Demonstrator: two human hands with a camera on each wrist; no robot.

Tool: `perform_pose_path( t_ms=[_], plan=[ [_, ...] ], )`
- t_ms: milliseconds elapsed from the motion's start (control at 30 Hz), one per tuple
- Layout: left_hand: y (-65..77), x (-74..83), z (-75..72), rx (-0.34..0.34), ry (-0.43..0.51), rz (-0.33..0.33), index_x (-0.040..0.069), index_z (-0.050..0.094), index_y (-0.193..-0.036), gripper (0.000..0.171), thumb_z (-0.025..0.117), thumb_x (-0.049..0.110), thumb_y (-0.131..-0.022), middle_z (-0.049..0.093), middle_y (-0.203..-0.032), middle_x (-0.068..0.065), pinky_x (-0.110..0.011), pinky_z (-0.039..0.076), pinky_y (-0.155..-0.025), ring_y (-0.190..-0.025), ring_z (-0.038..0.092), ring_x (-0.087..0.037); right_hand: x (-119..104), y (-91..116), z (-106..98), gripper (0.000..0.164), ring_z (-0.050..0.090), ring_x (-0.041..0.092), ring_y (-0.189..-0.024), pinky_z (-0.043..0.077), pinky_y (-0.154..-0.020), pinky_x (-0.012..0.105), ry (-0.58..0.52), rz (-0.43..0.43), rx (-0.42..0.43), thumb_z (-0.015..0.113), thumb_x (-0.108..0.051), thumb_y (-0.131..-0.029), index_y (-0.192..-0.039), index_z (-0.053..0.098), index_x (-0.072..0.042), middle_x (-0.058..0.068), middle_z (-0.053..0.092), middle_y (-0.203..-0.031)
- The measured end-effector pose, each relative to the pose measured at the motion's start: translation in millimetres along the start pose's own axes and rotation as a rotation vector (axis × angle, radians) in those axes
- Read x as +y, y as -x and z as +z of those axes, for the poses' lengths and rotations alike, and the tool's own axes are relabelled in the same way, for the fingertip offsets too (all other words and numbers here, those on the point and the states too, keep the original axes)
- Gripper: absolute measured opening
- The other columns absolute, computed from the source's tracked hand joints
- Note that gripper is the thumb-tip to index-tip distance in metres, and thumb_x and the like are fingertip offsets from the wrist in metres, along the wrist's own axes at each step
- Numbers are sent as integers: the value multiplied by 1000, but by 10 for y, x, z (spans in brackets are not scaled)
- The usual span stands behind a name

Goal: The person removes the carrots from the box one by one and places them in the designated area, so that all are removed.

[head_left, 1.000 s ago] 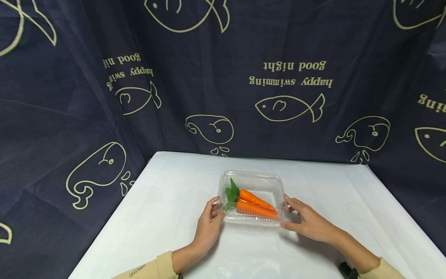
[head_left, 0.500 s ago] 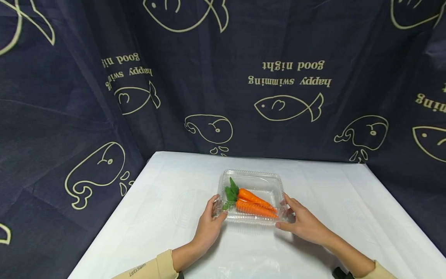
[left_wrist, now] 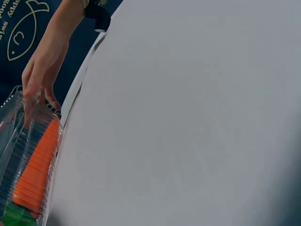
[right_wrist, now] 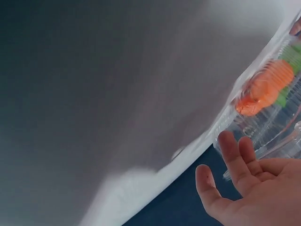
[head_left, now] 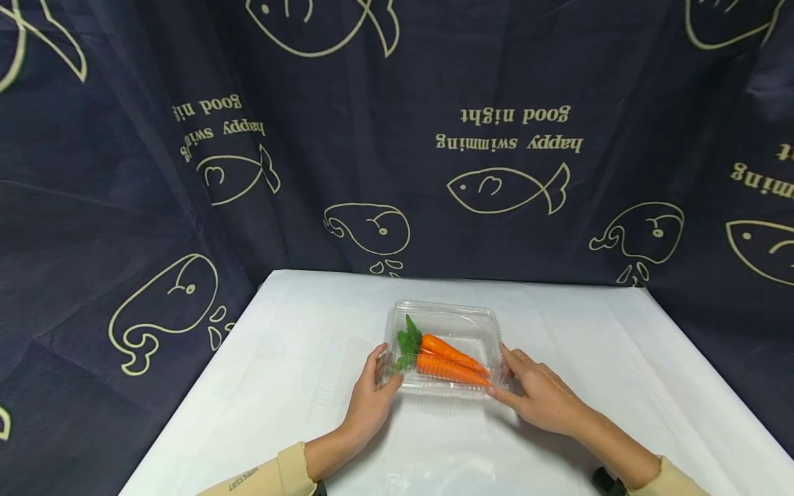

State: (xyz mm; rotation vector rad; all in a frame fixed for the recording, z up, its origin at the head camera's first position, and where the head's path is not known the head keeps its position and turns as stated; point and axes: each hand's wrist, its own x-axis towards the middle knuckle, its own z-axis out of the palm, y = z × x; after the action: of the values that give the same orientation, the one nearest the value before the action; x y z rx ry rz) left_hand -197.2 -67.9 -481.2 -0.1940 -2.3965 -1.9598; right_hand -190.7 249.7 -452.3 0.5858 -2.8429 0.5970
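Note:
A clear plastic clamshell container [head_left: 445, 304] sits on the white table, its ribbed lid lying over the food. Whether the lid is fastened I cannot tell. Orange carrots [head_left: 455, 370] with green leaves [head_left: 407, 342] are inside, leaves to the left. My left hand [head_left: 369, 403] grips the left side, thumb at the front corner. My right hand [head_left: 546, 396] holds the right front corner, thumb in front and fingers along the side. In the right wrist view, fingertips [right_wrist: 229, 141] touch the clear wall. The left wrist view shows one carrot [left_wrist: 36, 167] through the plastic; the left hand is out of that view.
The white tabletop [head_left: 310, 331] stretches around the container. A dark blue curtain [head_left: 372, 138] with fish and whale drawings hangs behind and at the sides. Beige sleeves [head_left: 291, 468] cover both forearms, with a dark band [head_left: 608, 480] at the right wrist.
My right thumb has shifted left along the container's front edge, and the right hand sits closer against the corner. The left hand and the carrots stay nearly in place. The head view has turned slightly.

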Motion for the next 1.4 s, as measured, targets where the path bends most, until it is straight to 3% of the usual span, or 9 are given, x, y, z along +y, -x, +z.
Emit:
perform_pose_path(
  t_ms=[167, 433, 667, 867, 1067, 1133, 1233, 1333, 1400],
  plan=[
    [0, 7, -8, 0, -17, 4, 15, 33, -156, 66, 64, 22, -98, 41, -155, -22, -58, 36, -113, -142, 41, -42, 27, -3, 6, 85, 62, 34, -115, 50, -93, 54, 87, -34, 15, 55, -62, -96, -150, 43, 2, 21, 56, -143],
    [-36, -8, -32, -20, -86, 12, 9, 26, -159, 77, 66, 30, -97, 45, -151, -24, -55, 43, -107, -135, 48, -40, 58, -13, 41, 80, 62, 37, -112, 49, -95, 55, 134, -46, 12, 52, -59, -99, -152, 41, 0, 22, 54, -144],
    [-51, 19, -58, -64, -108, 13, 4, 24, -159, 80, 67, 27, -96, 36, -157, -23, -56, 35, -114, -141, 41, -42, 53, -27, 35, 74, 64, 27, -103, 51, -89, 49, 161, -69, 36, 53, -54, -101, -149, 44, 2, 17, 62, -133],
    [-69, 33, -83, -63, -137, 21, -2, 27, -157, 79, 69, 23, -95, 45, -152, -17, -54, 38, -112, -140, 43, -40, 49, -53, 60, 70, 65, 29, -106, 51, -89, 49, 159, -81, 41, 52, -48, -103, -148, 44, 4, 18, 63, -132],
    [-64, 39, -92, -64, -123, 31, 0, 28, -157, 78, 70, 20, -95, 47, -151, -15, -55, 37, -112, -143, 40, -38, 25, -80, 65, 65, 60, 17, -87, 51, -80, 41, 142, -84, 64, 52, -44, -104, -146, 47, 6, 11, 66, -120],
    [-64, 40, -93, -64, -123, 39, 1, 29, -157, 77, 70, 20, -95, 47, -150, -15, -55, 35, -114, -144, 38, -37, 18, -83, 64, 64, 63, 21, -91, 53, -84, 43, 117, -76, 68, 51, -43, -104, -145, 47, 7, 15, 66, -123],
    [-69, 29, -90, -55, -144, 55, 0, 31, -156, 77, 71, 20, -94, 49, -148, -15, -50, 40, -110, -142, 41, -35, 9, -84, 66, 64, 66, 35, -110, 52, -93, 52, 74, -59, 67, 49, -42, -106, -146, 45, 7, 24, 62, -133],
    [-71, 23, -85, -48, -164, 65, 0, 32, -155, 76, 71, 21, -93, 51, -146, -14, -37, 46, -100, -137, 46, -32, 0, -89, 61, 61, 66, 32, -112, 54, -91, 49, 68, -66, 81, 48, -39, -106, -145, 47, 8, 21, 64, -131],
    [-67, 23, -80, -49, -172, 71, -1, 33, -155, 76, 71, 21, -93, 51, -147, -14, -33, 47, -97, -136, 46, -31, -10, -97, 47, 51, 66, 19, -98, 56, -80, 40, 50, -74, 95, 48, -35, -107, -136, 58, 6, 10, 68, -118]
  ],
)
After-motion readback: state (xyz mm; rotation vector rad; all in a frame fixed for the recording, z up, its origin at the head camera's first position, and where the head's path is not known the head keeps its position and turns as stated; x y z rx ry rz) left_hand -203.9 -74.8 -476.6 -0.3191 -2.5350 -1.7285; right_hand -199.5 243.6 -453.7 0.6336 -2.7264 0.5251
